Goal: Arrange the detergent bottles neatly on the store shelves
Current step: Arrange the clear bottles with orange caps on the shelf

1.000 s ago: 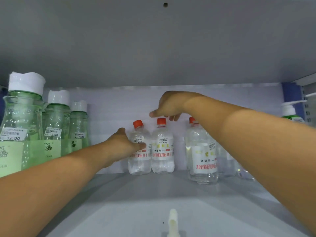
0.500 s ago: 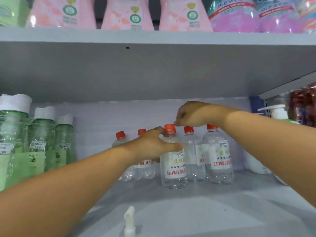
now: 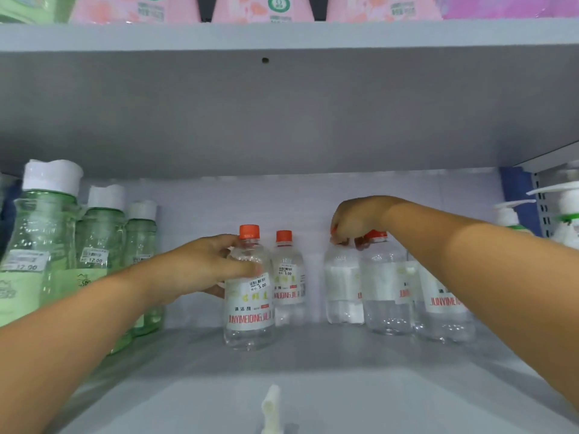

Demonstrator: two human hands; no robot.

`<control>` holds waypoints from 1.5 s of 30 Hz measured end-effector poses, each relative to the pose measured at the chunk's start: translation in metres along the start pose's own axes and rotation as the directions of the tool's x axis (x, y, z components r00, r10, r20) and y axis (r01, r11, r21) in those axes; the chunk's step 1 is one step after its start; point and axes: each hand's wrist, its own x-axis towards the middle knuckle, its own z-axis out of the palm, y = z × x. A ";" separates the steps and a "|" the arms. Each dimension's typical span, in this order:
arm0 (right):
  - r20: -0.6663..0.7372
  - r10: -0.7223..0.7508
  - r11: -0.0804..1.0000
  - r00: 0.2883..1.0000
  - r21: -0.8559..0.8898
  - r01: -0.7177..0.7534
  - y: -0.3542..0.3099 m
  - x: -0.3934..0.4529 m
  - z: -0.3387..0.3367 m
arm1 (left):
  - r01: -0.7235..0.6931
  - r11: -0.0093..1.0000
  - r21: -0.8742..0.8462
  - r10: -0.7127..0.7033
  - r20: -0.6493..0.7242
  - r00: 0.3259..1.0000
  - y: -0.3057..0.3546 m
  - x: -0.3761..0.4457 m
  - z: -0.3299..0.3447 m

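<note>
Left hand [image 3: 200, 270] wrapped around a clear, orange-capped detergent bottle [image 3: 249, 296]. Right hand [image 3: 357, 219] pinching another bottle's orange cap [image 3: 374, 235]. Grey shelf [image 3: 313, 380] beneath.

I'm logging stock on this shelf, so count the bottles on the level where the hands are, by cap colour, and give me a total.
Orange-capped clear bottles: 5, one gripped by the left hand, one pinched at the cap by the right hand, one partly hidden behind the right arm.
White-capped green bottles: 3
White pump bottles: 2, at the right edge
Total: 10
</note>
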 end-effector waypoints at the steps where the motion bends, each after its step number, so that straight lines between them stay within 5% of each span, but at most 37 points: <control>1: -0.002 -0.004 1.000 1.000 0.029 0.004 -0.001 0.002 -0.001 | -0.006 1.000 -0.009 0.006 -0.008 1.000 -0.002 0.000 0.000; 10: -0.180 0.007 0.987 0.984 0.162 0.023 -0.023 0.025 0.017 | -0.031 0.997 -0.069 0.028 -0.045 0.999 -0.007 0.004 0.013; 17: -0.118 0.009 0.981 0.993 0.195 0.014 -0.021 0.022 0.017 | -0.032 0.998 -0.046 0.031 -0.034 0.999 -0.008 0.004 0.013; 25: -0.312 -0.089 0.996 0.946 -0.050 0.078 -0.013 -0.007 0.001 | -0.056 0.997 -0.050 0.053 -0.048 0.997 -0.010 0.003 0.016; 27: -0.376 -0.078 0.996 0.923 0.011 0.089 0.005 -0.029 -0.022 | -0.062 0.997 -0.044 0.061 -0.040 0.997 -0.009 0.002 0.017; 30: -0.284 0.009 1.000 0.959 0.009 -0.007 0.044 -0.068 -0.041 | -0.061 0.998 -0.030 0.061 -0.006 0.998 -0.001 0.000 0.021; 35: 0.120 0.117 0.983 0.986 0.131 -0.132 0.086 -0.106 -0.029 | -0.034 0.999 -0.020 0.036 0.084 0.996 0.027 0.003 0.040; 41: 0.054 0.171 0.982 0.984 0.076 -0.175 0.090 -0.112 -0.022 | -0.005 1.000 0.016 0.002 0.194 0.981 0.057 0.011 0.056; 45: 0.028 0.240 0.965 0.970 -0.110 -0.236 0.091 -0.102 -0.016 | -0.008 0.999 0.032 -0.002 0.314 0.949 0.071 0.012 0.057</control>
